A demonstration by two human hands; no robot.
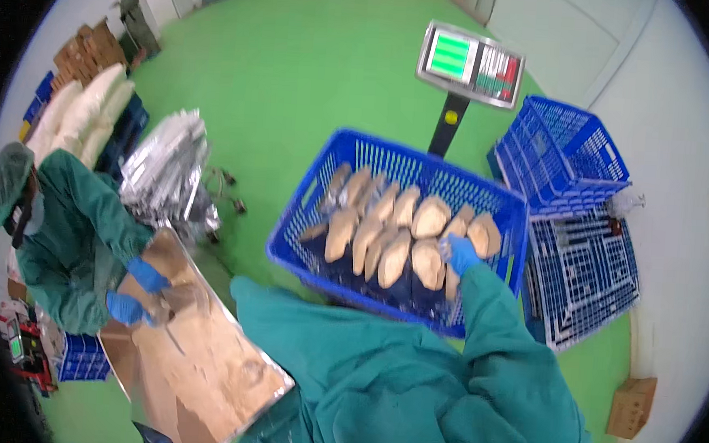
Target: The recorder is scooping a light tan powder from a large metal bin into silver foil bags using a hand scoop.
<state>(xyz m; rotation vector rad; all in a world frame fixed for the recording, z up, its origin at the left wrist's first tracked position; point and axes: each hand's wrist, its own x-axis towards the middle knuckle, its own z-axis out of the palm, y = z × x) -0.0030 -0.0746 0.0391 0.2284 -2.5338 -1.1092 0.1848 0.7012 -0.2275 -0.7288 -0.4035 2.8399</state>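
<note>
My right hand (461,254), in a blue glove, reaches into the right side of a blue plastic basket (294,216). Its fingers are curled together at the edge of a bag of beige powder (428,263) and appear to grip it; the fingertips are blurred. Several similar bags stand upright in rows across the basket, their pale contents showing. A bag (484,234) stands just beyond my knuckles. My left hand is out of sight; only green gown cloth (283,323) shows on that side.
A scale display (470,64) rises behind the basket. Blue crates (561,157) stand at right, beside a carton (632,407). At left, a gloved co-worker (77,245) works over a metal tray (275,383) of beige powder. Silver foil bags (167,169) lie piled beyond the tray.
</note>
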